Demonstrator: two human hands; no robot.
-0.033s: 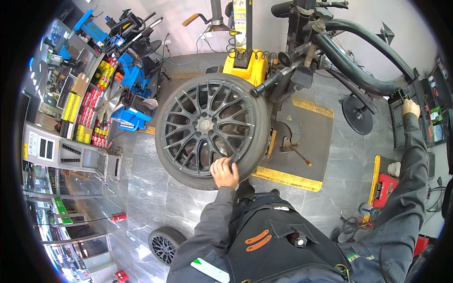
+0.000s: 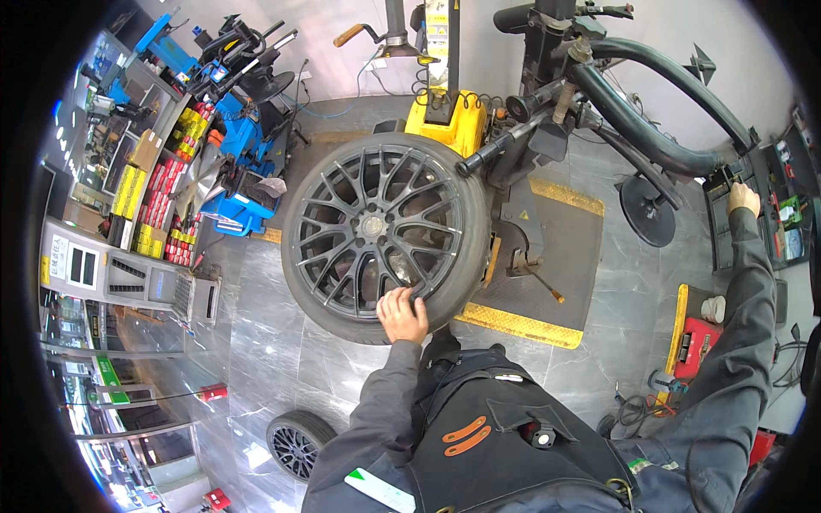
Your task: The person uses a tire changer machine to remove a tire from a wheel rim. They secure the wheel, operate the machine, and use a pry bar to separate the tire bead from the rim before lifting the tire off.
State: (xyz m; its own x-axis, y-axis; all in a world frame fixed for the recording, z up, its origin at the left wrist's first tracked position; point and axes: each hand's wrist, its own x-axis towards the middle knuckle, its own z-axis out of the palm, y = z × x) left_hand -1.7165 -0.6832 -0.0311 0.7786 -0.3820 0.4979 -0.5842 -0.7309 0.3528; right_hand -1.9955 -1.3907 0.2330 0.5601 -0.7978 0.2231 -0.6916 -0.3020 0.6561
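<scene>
A large black multi-spoke wheel with tyre (image 2: 466,239) rests in front of me against tyre-machine gear. My left hand (image 2: 402,315) is on the lower right of the rim, fingers together and bent over its edge. My right hand (image 2: 742,198) reaches far out to the right, fingers closed at a dark tray-like cabinet (image 2: 718,222); a small black object sticks up from them, too small to name. Above the hand and left of it runs a thick black curved machine arm (image 2: 624,111), with a black round disc (image 2: 646,218) below.
Yellow lift column (image 2: 446,124), yellow-edged floor plate (image 2: 560,265) and pedal lever lie right of the wheel. Blue machine (image 2: 244,205), shelves of boxes (image 2: 154,192) and grey console (image 2: 128,282) stand left. A smaller wheel (image 2: 299,445) lies behind me; red toolbox (image 2: 697,342) is low right.
My left hand has shifted slightly left along the rim. My right hand has moved a little downward, and a small black object now shows above its fingers.
</scene>
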